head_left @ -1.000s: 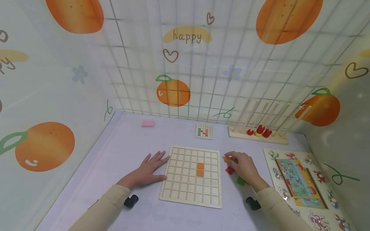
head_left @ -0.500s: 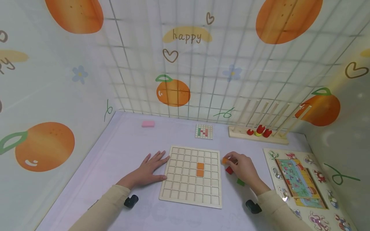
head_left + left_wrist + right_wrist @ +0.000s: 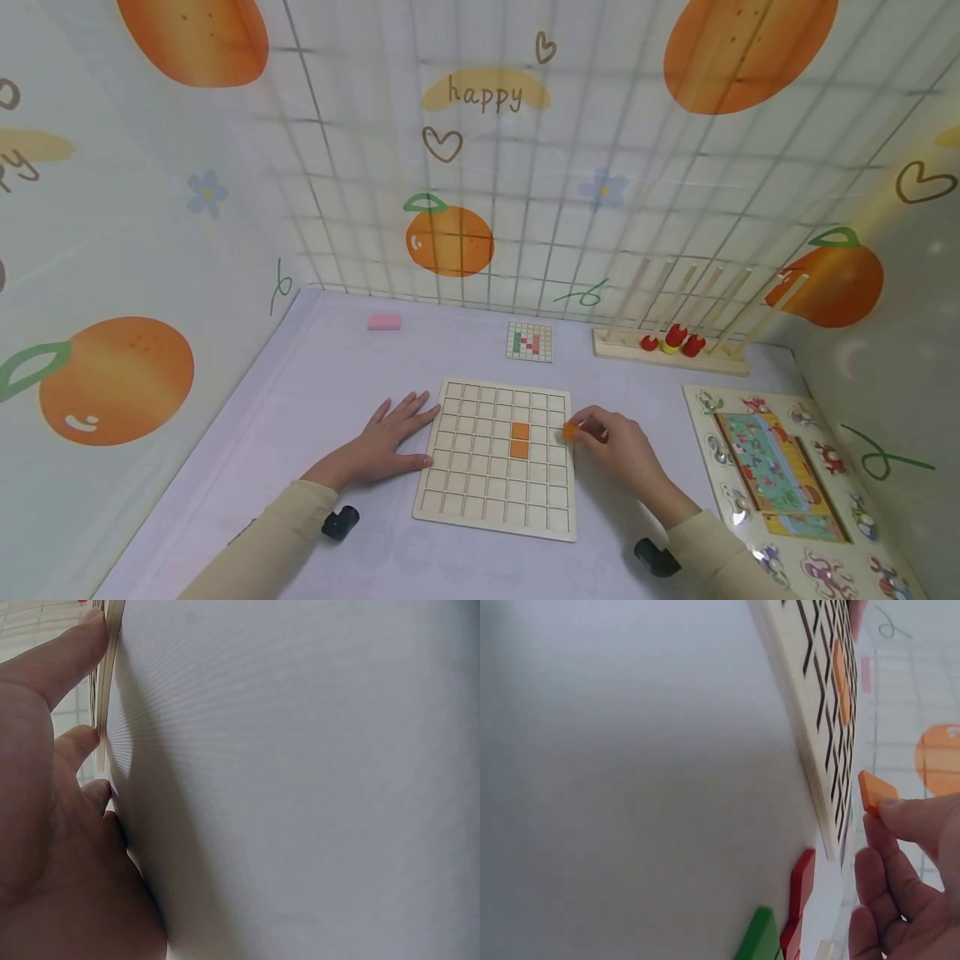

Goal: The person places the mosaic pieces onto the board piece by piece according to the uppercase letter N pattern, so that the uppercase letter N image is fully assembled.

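My right hand (image 3: 622,454) pinches an orange square tile (image 3: 876,791) between thumb and index finger, just over the right edge of the wooden grid board (image 3: 472,483). Two more orange tiles (image 3: 520,440) sit one below the other in cells right of the board's middle. Red tiles (image 3: 802,885) and a green tile (image 3: 759,937) lie on the table beside the board in the right wrist view; in the head view the right hand hides them. With fingers spread, my left hand (image 3: 386,442) rests flat on the table, its fingertips and thumb touching the board's left edge.
A small pattern card (image 3: 529,342) lies behind the board, and a pink block (image 3: 384,322) is at the back left. The wooden peg rack (image 3: 667,358) with red and yellow pieces stands back right. An animal puzzle board (image 3: 783,475) lies at the right.
Pinching the orange tile, my right hand has moved left and slightly nearer, from beside the loose tiles to the board's right edge. My left hand stays still.
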`<act>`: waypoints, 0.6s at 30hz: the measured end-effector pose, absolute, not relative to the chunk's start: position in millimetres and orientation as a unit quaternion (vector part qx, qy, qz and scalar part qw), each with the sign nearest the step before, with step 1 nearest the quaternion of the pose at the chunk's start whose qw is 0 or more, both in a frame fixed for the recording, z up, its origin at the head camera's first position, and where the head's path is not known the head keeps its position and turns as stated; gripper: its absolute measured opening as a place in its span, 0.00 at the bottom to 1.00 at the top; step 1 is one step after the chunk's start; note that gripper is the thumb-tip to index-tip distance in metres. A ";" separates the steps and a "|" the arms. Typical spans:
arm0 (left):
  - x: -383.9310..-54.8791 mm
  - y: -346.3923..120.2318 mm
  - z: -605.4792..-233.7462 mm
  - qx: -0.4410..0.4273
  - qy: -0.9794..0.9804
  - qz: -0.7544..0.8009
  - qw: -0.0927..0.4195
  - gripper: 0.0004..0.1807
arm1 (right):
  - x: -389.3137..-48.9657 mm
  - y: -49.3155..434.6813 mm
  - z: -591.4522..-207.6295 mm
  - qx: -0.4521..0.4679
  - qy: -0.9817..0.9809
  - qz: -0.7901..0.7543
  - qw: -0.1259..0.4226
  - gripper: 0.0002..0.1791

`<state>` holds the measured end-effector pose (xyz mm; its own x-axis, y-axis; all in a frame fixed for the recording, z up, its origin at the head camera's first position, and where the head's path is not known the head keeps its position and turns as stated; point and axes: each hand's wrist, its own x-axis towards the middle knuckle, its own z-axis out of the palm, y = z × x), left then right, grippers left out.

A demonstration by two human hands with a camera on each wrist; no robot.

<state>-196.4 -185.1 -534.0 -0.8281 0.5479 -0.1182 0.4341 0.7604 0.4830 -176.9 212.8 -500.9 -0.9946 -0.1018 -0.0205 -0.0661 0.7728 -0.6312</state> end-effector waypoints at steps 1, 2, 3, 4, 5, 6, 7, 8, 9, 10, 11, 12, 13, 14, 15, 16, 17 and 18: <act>-196.3 -185.2 -534.0 0.264 0.930 0.223 0.127 0.47 | -175.3 211.2 -501.2 -0.048 0.941 -0.335 0.026 0.09; -196.3 -185.2 -533.9 0.265 0.930 0.223 0.126 0.47 | -174.1 209.5 -501.8 -0.050 0.940 -0.336 0.026 0.09; -196.2 -185.2 -533.8 0.265 0.930 0.223 0.126 0.47 | -172.8 207.6 -502.4 -0.055 0.939 -0.338 0.025 0.09; -196.1 -185.2 -533.7 0.265 0.930 0.222 0.126 0.47 | -171.5 205.8 -503.2 -0.058 0.938 -0.340 0.024 0.10; -196.1 -185.2 -533.7 0.265 0.930 0.222 0.126 0.47 | -170.1 203.7 -503.8 -0.060 0.937 -0.343 0.025 0.10; -196.0 -185.2 -533.6 0.264 0.930 0.222 0.126 0.47 | -168.8 201.5 -504.4 -0.062 0.935 -0.348 0.025 0.09; -195.9 -185.1 -533.5 0.264 0.930 0.222 0.126 0.47 | -167.3 199.2 -504.8 -0.066 0.934 -0.350 0.024 0.09; -195.8 -184.9 -533.5 0.263 0.930 0.223 0.127 0.47 | -165.9 196.9 -505.0 -0.068 0.933 -0.353 0.025 0.09; -195.8 -184.8 -533.4 0.262 0.930 0.222 0.128 0.47 | -164.2 194.4 -505.0 -0.072 0.932 -0.354 0.025 0.09; -195.8 -184.7 -533.3 0.262 0.931 0.222 0.128 0.47 | -162.6 191.9 -505.3 -0.074 0.931 -0.355 0.027 0.09; -195.7 -184.6 -533.3 0.261 0.931 0.221 0.128 0.47 | -160.8 189.5 -505.4 -0.079 0.930 -0.358 0.028 0.09; -195.7 -184.5 -533.2 0.261 0.931 0.221 0.129 0.47 | -159.0 187.2 -505.9 -0.084 0.929 -0.359 0.028 0.09; -195.7 -184.4 -533.2 0.262 0.931 0.222 0.128 0.47 | -157.4 184.8 -506.4 -0.088 0.929 -0.359 0.030 0.09; -195.7 -184.3 -533.1 0.262 0.931 0.222 0.128 0.47 | -155.8 182.6 -507.5 -0.092 0.928 -0.358 0.032 0.09; -195.7 -184.3 -533.1 0.262 0.930 0.222 0.128 0.47 | -154.2 180.6 -508.6 -0.101 0.927 -0.359 0.032 0.09; -195.8 -184.3 -533.1 0.263 0.930 0.223 0.127 0.47 | -152.9 178.7 -509.8 -0.110 0.925 -0.361 0.032 0.09; -195.7 -184.3 -533.0 0.263 0.930 0.224 0.127 0.47 | -151.5 176.9 -510.8 -0.117 0.924 -0.364 0.032 0.09; -195.8 -184.4 -533.1 0.264 0.929 0.225 0.126 0.47 | -150.3 175.3 -511.9 -0.124 0.922 -0.365 0.032 0.09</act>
